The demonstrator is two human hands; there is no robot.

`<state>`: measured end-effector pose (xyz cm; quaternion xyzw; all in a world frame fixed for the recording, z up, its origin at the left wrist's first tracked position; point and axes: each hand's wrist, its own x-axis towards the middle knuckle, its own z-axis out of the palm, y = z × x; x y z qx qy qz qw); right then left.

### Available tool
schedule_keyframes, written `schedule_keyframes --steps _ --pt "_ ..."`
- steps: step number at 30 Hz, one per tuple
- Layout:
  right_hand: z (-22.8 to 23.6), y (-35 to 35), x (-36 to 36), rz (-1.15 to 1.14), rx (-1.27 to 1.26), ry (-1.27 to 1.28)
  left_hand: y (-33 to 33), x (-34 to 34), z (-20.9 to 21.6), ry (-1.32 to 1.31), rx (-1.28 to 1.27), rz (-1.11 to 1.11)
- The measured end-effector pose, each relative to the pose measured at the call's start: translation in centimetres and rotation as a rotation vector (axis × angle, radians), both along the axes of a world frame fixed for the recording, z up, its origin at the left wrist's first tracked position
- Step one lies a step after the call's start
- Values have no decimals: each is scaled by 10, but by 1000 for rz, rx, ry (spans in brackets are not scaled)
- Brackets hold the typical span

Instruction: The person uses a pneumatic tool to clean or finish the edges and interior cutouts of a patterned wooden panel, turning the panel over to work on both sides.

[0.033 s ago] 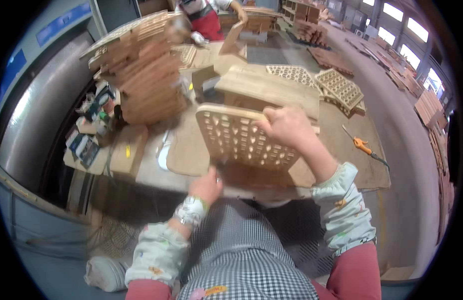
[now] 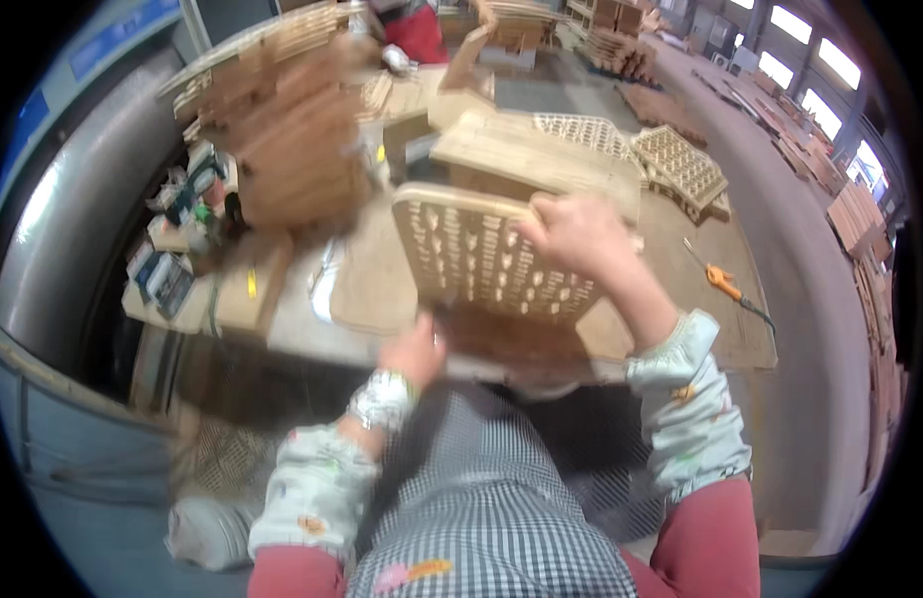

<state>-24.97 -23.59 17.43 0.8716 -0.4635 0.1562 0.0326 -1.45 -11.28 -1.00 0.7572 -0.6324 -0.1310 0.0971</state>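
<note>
A light wooden board with rows of cut-out holes [image 2: 471,244] stands tilted on the bench in front of me. My right hand [image 2: 576,234] is closed over its top edge, thumb on the near face. Close to the board's lower left corner is my left hand [image 2: 415,351], its fingers curled in. Whatever the left hand holds, if anything, is hidden. A plain wooden panel [image 2: 531,154] lies behind the perforated board, and another flat wooden piece [image 2: 367,289] rests to its left.
Stacked wooden boards [image 2: 292,140] rise at the left, blurred. More perforated boards [image 2: 681,164] lie at the back right. An orange air blow gun [image 2: 721,279] with a hose rests on the bench's right side. A person in red [image 2: 417,35] stands across the bench.
The whole scene has shifted slightly upward in the picture. Both hands keep their hold and place beside the perforated board.
</note>
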Motion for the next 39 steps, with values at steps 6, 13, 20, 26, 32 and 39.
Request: schedule_keyframes --steps 6,13,20,26,32,39 --pt "-1 -8 -15 -66 147 -48 33 -3 -18 405 40 59" --pt "15 -14 -24 -26 190 2 109 -20 -19 556 73 118" --pt "31 -13 -26 176 457 22 78 -16 -7 521 -22 103" --pt "31 -10 -28 169 360 64 68 -2 16 1185 277 133" --pt "27 -9 -26 161 477 -81 66 -2 -4 1234 275 161" --pt "29 -17 -25 144 563 -82 58 2 -7 1486 362 157"
